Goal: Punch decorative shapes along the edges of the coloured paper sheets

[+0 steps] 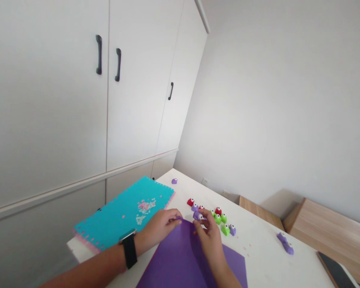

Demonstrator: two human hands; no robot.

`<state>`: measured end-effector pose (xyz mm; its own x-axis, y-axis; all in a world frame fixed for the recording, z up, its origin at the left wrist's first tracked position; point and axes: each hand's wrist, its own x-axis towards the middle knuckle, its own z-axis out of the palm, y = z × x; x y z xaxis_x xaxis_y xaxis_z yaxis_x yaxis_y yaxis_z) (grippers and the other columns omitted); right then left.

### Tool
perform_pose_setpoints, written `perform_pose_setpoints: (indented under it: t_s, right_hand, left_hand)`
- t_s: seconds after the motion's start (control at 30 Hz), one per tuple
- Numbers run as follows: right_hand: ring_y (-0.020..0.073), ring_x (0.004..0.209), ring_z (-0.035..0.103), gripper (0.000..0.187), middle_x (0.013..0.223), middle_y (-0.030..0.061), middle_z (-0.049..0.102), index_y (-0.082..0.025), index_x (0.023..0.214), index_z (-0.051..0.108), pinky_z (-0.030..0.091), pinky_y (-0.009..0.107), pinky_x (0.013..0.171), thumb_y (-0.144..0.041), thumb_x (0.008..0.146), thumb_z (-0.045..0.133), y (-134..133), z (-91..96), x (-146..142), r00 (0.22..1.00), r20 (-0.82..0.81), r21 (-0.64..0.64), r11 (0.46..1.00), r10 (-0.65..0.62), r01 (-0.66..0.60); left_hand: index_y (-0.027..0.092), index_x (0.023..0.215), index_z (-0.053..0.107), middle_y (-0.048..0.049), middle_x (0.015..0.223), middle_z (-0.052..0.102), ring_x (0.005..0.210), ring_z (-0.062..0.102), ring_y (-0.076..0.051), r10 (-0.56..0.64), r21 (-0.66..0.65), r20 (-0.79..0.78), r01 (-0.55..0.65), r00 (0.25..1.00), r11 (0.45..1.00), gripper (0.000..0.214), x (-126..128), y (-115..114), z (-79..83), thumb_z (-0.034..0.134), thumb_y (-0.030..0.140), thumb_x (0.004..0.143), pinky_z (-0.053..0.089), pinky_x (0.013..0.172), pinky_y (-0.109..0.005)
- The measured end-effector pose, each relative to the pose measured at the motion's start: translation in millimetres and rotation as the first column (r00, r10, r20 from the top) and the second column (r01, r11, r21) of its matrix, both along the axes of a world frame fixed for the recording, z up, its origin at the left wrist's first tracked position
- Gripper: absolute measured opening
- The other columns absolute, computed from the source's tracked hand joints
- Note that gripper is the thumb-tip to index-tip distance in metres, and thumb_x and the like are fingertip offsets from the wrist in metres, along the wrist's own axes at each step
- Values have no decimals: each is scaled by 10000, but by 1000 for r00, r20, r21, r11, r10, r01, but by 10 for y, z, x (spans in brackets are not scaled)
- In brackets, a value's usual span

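Note:
A purple sheet of paper [183, 256] lies across the front of the white table, its far corner between my hands. My left hand [162, 224], with a dark watch on the wrist, pinches that corner between thumb and fingers. A small purple craft punch [197, 215] is in the fingers of my right hand [209, 232], close to the sheet's far edge. Whether paper sits in the punch's slot I cannot see. Just beyond stand several similar punches: red [191, 202], green [225, 229] and purple [232, 230], each with a white button on top.
Teal sheets [120, 216] with punched edges lie at left over a pink layer, with paper bits [145, 206] on top. One purple punch [174, 181] stands at the far corner, others [285, 243] at right. A dark phone-like object [336, 270] is near the right edge. White cabinets [138, 100] rise behind.

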<state>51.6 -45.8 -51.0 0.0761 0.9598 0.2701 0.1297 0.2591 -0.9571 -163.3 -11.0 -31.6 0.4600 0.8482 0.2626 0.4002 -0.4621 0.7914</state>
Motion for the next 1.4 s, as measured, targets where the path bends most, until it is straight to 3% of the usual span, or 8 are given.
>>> perform_pose_setpoints:
  t_s: [0.2,0.37,0.57,0.77,0.83,0.97,1.27,1.4]
  right_hand:
    - [239,927,656,354,1042,69,696,-241,1156,680,513,264,611,-369,837,766,-67,324,36,975,116,-25,982,189,-187]
    - [209,809,651,404,963,48,656,-232,1148,665,544,267,544,-370,801,818,-72,417,93,941,-160,-67,948,298,-312]
    - [131,703,692,458,942,27,696,-239,1182,630,519,180,554,-317,789,851,-130,531,120,833,-509,-195,914,215,-355]
    - [193,876,740,454,893,57,726,-169,1141,697,561,199,655,-382,773,857,-169,625,114,810,-573,-289,892,129,-347]
    - [218,916,743,483,950,73,735,-167,1139,703,571,221,664,-388,745,874,-170,625,103,831,-546,-310,895,109,-321]
    - [236,924,738,528,1057,93,723,-175,1177,685,571,248,636,-395,737,876,-152,593,88,914,-392,-285,931,106,-230]
    - [127,577,565,493,957,40,682,-237,1255,658,467,228,429,-376,803,796,-195,632,116,973,86,-81,975,212,-206]
    - [215,831,640,388,1086,90,703,-267,1201,727,508,249,553,-330,821,778,-253,708,101,944,295,67,982,147,-174]
  left_hand:
    - [152,919,740,-44,862,741,803,656,-188,-57,-58,125,65,990,996,312,104,-32,-64,569,409,969,445,703,-240]
    - [152,950,719,-51,882,727,816,642,-195,-36,-114,260,68,965,991,422,89,-40,-88,495,506,998,456,706,-252]
    - [152,919,722,-38,843,717,786,635,-188,-12,-108,246,40,969,993,399,71,-48,-39,536,500,979,452,694,-249]
    - [194,997,755,-51,956,740,892,648,-196,-42,27,132,39,990,999,337,99,-141,32,506,422,1006,464,799,-263]
    - [207,1023,756,-55,997,744,935,651,-204,-36,33,144,31,989,999,288,104,-175,41,542,398,991,466,848,-273]
    - [183,1002,732,-46,903,741,838,662,-194,-2,-35,232,10,973,999,268,103,-243,84,588,407,967,480,763,-263]
    - [221,987,751,-41,977,757,930,674,-198,84,93,239,-109,967,990,251,46,-342,179,563,387,995,479,851,-268]
    - [242,1000,757,-32,987,769,926,687,-189,85,131,236,-119,968,984,211,23,-380,174,587,365,988,488,857,-264]
